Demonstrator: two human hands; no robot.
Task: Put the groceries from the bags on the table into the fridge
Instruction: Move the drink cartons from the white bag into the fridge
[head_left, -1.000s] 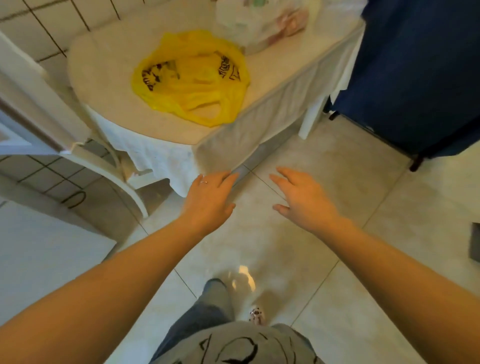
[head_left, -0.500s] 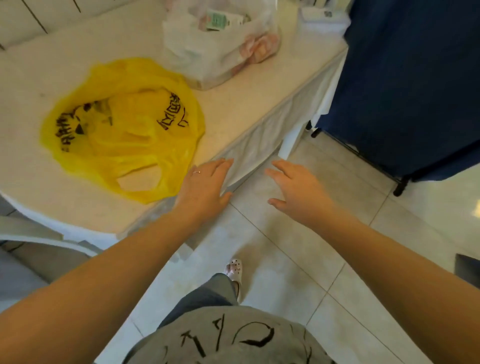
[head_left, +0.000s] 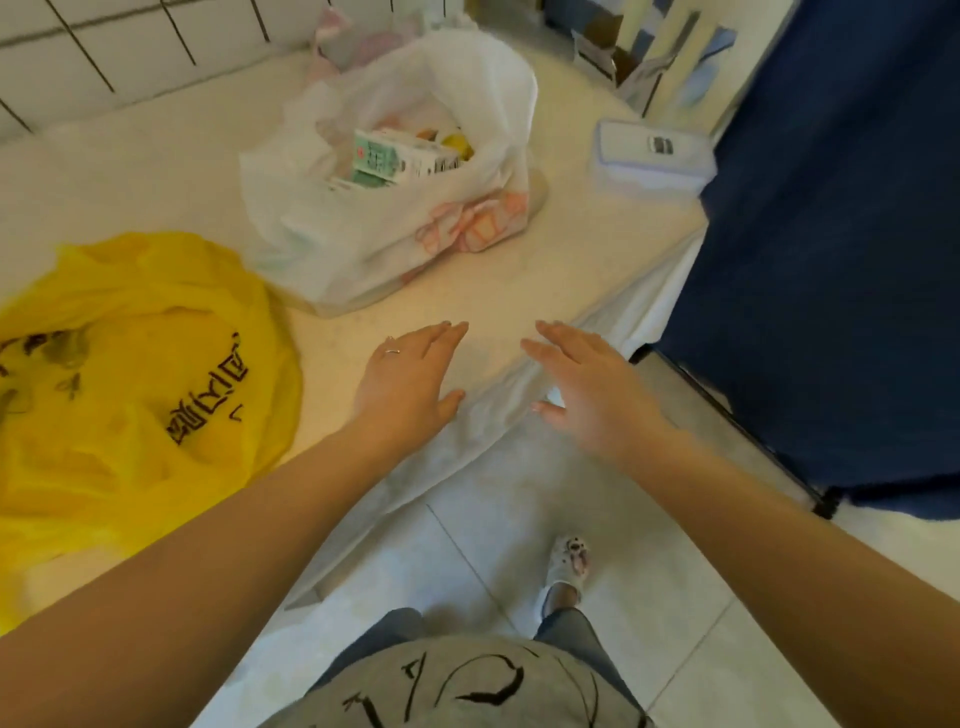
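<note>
1. A yellow plastic bag (head_left: 130, 374) with black lettering lies flattened at the left of the surface (head_left: 519, 280), which is covered with a pale cloth.
2. The left arm reaches forward from the lower left, passing over the edge of the yellow bag. The left hand (head_left: 405, 374) is held palm down over the surface near its front edge, fingers straight and close together, thumb out to the side, holding nothing. A ring shows on one finger.
3. Beyond the hands stands a white plastic bag (head_left: 384, 228), its mouth open upward. Inside it lies a green-and-white carton (head_left: 400, 158), with other groceries too blurred to name.
4. The right arm reaches in from the lower right. The right hand (head_left: 587, 384) hovers palm down over the surface's front edge, fingers extended and slightly spread, empty. The two hands are near each other but apart.
5. A pale lidded container (head_left: 652, 156) sits at the right end of the surface, beside a dark blue curtain (head_left: 831, 234).
</note>
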